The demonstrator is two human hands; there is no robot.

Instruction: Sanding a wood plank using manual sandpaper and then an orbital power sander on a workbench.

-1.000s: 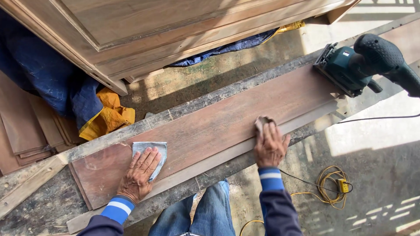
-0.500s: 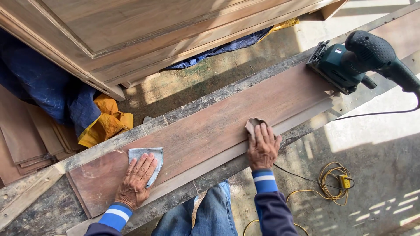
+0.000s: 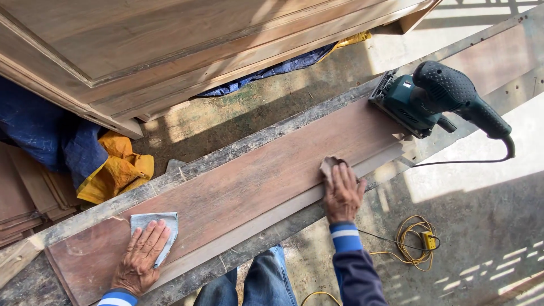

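A long reddish-brown wooden board (image 3: 255,175) lies slantwise on a rough bench (image 3: 294,122). My left hand (image 3: 139,258) lies flat on a grey sheet of sandpaper (image 3: 148,222) near the board's left end. My right hand (image 3: 341,192) presses a small brown folded piece of sandpaper (image 3: 330,164) against the board's near edge, right of its middle. A teal and black electric sander (image 3: 430,96) sits on the board's far right end, untouched by either hand.
A large pale wooden door panel (image 3: 170,45) leans above the bench. Blue and yellow cloth (image 3: 102,164) lies at the left beside stacked wood pieces (image 3: 22,198). A coiled yellow cable (image 3: 416,243) lies on the concrete floor at the lower right. My jeans-clad knee (image 3: 255,280) is below the bench.
The view has swung right, so everything sits further left in frame. My right hand has slid a little along the board's near edge, towards the left end. My left hand stays on its sheet.
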